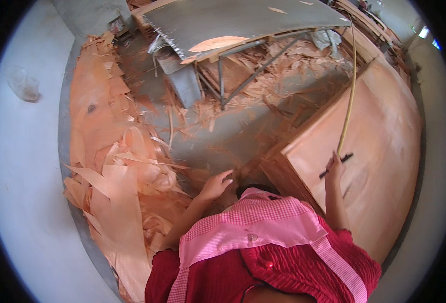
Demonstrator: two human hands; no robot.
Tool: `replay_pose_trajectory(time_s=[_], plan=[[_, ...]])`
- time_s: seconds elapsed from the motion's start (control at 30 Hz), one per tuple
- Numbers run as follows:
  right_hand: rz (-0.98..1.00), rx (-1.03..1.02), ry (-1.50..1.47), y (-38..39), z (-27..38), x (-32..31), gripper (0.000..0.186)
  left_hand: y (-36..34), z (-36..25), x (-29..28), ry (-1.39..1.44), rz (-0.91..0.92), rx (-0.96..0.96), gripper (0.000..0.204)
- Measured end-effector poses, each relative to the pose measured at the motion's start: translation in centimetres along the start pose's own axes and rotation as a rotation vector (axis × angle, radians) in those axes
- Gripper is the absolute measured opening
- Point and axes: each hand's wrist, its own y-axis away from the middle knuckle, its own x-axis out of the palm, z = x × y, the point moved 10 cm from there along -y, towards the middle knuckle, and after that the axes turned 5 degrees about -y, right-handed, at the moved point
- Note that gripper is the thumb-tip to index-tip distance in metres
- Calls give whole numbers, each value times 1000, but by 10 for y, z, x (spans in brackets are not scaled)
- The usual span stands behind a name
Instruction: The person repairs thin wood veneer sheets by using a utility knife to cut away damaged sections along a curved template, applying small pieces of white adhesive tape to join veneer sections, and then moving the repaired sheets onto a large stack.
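Note:
My right hand (335, 165) is closed around the near end of a long, thin yellowish stick (350, 96). A short black bar (347, 158) crosses at my grip; whether it is joined to the stick cannot be made out. The stick slants up and away over a tall stack of reddish wood veneer sheets (379, 121). In front of my body, my left hand (216, 185) is held up with its fingers apart and nothing in it. Nearest to that hand is a heap of loose, torn veneer strips (137, 166) on the left.
A grey-topped table (223, 22) on a metal frame (221, 81) stands ahead, with veneer scraps (283, 55) beneath it. More scraps litter the grey floor (208, 146). A long pile of veneer (94, 96) runs along the left wall (26, 151).

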Motion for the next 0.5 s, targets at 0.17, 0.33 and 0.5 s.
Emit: replay_pose_trajectory(time_s=[0.17,0.33,0.5], plan=[[214,-23,-44,-12,-72,277,28,-93,37,-119,2,-30,7,41],[195,218,-74,29,-164,467,17,-177,72,-225,344,-40,-109,42],[631,296,173,88,-217,642,18,-251,112,-327,697,-178,-122,40]])
